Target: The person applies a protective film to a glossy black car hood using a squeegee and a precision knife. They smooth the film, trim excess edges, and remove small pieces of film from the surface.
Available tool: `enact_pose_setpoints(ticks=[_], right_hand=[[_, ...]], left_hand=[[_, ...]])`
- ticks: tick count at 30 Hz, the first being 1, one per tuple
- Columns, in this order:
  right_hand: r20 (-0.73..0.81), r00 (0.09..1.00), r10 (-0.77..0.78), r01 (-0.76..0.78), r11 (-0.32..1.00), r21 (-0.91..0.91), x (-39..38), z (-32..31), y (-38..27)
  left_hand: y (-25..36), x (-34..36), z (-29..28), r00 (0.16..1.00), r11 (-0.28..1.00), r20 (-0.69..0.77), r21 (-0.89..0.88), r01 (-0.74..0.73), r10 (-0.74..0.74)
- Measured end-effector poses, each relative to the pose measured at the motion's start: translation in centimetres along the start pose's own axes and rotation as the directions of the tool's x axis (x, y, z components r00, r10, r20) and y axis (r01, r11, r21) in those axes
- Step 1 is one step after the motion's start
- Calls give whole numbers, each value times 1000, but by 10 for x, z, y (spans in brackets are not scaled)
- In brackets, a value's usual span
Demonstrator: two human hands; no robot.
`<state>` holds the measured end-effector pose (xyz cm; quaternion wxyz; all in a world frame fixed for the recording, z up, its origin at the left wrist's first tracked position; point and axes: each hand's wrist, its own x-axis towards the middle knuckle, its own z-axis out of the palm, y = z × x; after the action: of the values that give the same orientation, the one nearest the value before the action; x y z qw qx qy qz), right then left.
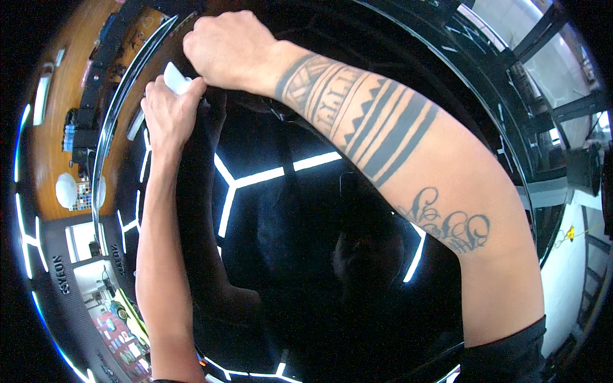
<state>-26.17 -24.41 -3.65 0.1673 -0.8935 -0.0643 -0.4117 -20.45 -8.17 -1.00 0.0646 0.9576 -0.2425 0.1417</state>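
White cloth (pixel 175 78) within left-hand fingers (pixel 191 96)

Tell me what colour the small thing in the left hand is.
White, pinched in the left hand; head view.

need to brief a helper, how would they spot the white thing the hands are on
Start at the big glossy black panel that mirrors strips of ceiling light. At its upper left edge both hands meet; the small white piece sticks out above the left hand, under the right hand. Nothing else there is white.
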Motion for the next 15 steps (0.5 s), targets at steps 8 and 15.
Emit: enact_pose_setpoints(ticks=[8,15], right_hand=[[67,995,67,-71,996,57,-6,-4,15],[85,995,49,-53,998,40,-15,-7,28]], left_hand=[[-19,-24,-22,951,874,262,-486,-16,163],[-21,-22,-18,963,853,167,-513,-97,210]])
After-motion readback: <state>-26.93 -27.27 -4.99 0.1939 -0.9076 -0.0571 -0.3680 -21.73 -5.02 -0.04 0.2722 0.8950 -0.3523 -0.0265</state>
